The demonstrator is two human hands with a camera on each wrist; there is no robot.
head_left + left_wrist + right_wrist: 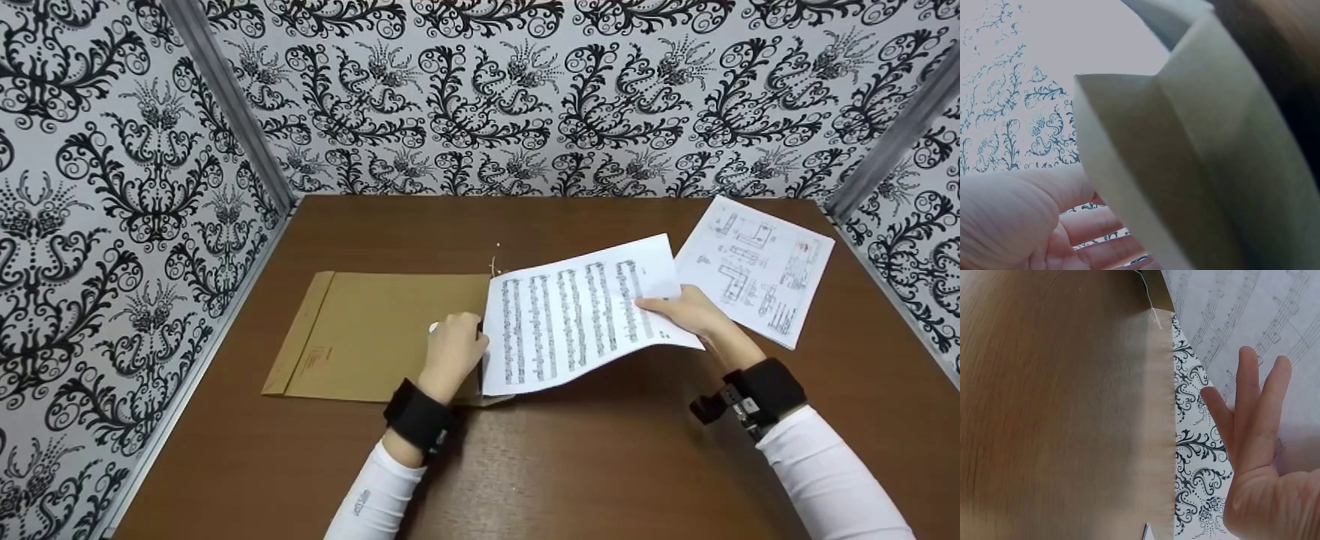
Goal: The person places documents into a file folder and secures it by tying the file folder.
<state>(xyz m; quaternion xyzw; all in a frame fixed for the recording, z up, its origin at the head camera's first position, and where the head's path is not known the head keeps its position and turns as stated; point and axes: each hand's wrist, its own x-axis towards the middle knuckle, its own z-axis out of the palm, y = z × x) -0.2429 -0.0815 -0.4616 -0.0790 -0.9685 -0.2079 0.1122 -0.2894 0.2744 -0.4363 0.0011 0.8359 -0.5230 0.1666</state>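
Note:
A tan cardboard envelope (390, 330) lies on the table, its mouth facing right. My left hand (454, 351) grips the envelope near that mouth; in the left wrist view the envelope's edge (1129, 169) is held at the thumb and the mouth gapes. Pinched at its right edge by my right hand (694, 311), a sheet of music (551, 330) is raised and bowed off the table. Its left edge meets the envelope's mouth; whether part of it is inside I cannot tell. Under the sheet, several right-hand fingers (1249, 399) are extended.
Papers with technical drawings (754, 270) lie on the table at the right, behind my right hand. A thin string (493, 265) sticks out at the envelope's upper right corner. Patterned walls (487, 97) stand around the brown table (600, 450).

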